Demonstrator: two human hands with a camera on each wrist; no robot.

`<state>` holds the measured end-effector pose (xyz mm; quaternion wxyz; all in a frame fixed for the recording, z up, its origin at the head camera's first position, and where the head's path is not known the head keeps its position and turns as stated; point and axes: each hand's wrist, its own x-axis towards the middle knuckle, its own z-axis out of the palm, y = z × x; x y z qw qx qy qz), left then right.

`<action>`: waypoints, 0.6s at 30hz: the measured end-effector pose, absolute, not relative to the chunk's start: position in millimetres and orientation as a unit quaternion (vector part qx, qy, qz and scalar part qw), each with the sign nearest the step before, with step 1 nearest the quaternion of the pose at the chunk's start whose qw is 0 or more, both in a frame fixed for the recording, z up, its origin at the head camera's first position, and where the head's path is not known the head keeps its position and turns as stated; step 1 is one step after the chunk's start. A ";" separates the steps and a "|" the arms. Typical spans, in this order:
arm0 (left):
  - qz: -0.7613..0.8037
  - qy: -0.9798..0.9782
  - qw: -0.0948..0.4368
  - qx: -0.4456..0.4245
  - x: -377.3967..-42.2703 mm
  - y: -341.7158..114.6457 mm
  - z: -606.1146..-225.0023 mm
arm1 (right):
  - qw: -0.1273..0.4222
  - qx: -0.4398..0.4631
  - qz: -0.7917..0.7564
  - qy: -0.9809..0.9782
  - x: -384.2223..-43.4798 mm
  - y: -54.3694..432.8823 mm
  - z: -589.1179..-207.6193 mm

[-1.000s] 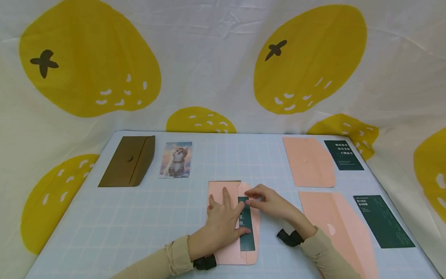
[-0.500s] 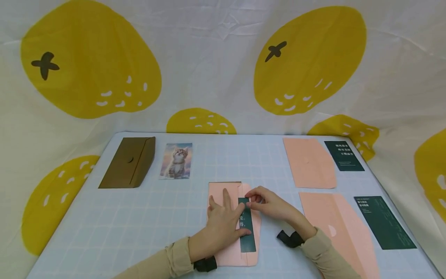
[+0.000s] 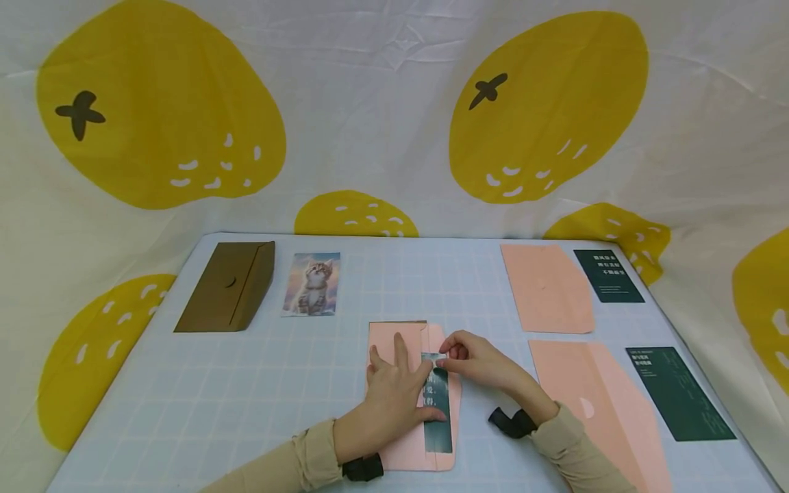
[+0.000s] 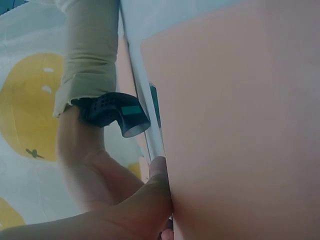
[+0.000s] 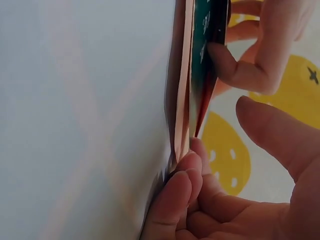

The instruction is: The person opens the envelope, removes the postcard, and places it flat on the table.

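My left hand (image 3: pixel 391 400) lies with fingers spread on a pink envelope (image 3: pixel 403 455) near the front of the table; its thumb reaches over a dark green card (image 3: pixel 438 421) with white lettering. The card shows as a narrow strip beside the envelope's pocket edge; its left part is hidden. At the card's upper end is my right hand (image 3: pixel 481 359), fingers bent against the envelope edge. In the right wrist view the thumb of my right hand (image 5: pixel 220 215) stands apart from the card (image 5: pixel 200 65). The left wrist view shows mostly the envelope (image 4: pixel 230 125).
A brown envelope (image 3: pixel 222 287) and a kitten picture card (image 3: pixel 311 284) lie at the back left. To the right are two more pink envelopes, one behind (image 3: pixel 542 287) and one nearer (image 3: pixel 592 397), with green cards (image 3: pixel 609 275) (image 3: pixel 681 394) beside them.
The green card has shifted slightly toward me and its surface now catches more light, so its tilt has changed. Both hands stay in nearly the same place.
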<state>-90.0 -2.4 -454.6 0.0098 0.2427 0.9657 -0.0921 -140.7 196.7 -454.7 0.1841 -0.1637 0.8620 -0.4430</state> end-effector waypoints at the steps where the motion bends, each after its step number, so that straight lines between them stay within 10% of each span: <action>1: -0.091 0.966 0.010 0.242 -89.8 -2.4 -454.6 | 0.184 -0.160 -0.441 0.864 -140.8 196.7 -454.7; 18: -0.050 0.973 0.025 0.223 -89.9 -0.9 -455.9 | 0.203 -0.151 -0.446 0.859 -141.5 199.0 -452.3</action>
